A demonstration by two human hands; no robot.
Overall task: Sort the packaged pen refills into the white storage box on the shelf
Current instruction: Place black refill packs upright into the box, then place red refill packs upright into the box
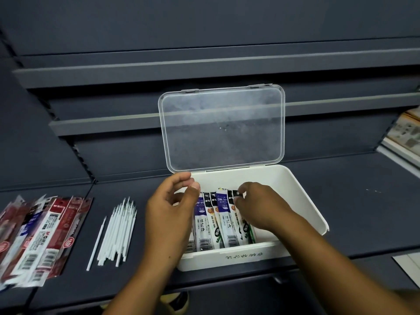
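The white storage box [302, 201] stands on the dark shelf with its clear lid [222, 126] raised upright at the back. Several packaged pen refills [223, 220] lie side by side in its left half. My right hand [261, 204] reaches into the box and pinches the top end of the rightmost pack. My left hand [170, 208] hovers over the box's left edge with its fingers curled and thumb near the fingertips; nothing shows in it. More refill packs [38, 239], mostly red and white, lie fanned out at the far left of the shelf.
A bundle of loose white refill tubes [118, 233] lies between the fanned packs and the box, with one single tube [96, 243] apart on its left. Empty dark shelves rise behind. Printed goods [406, 130] sit on a shelf at the right edge.
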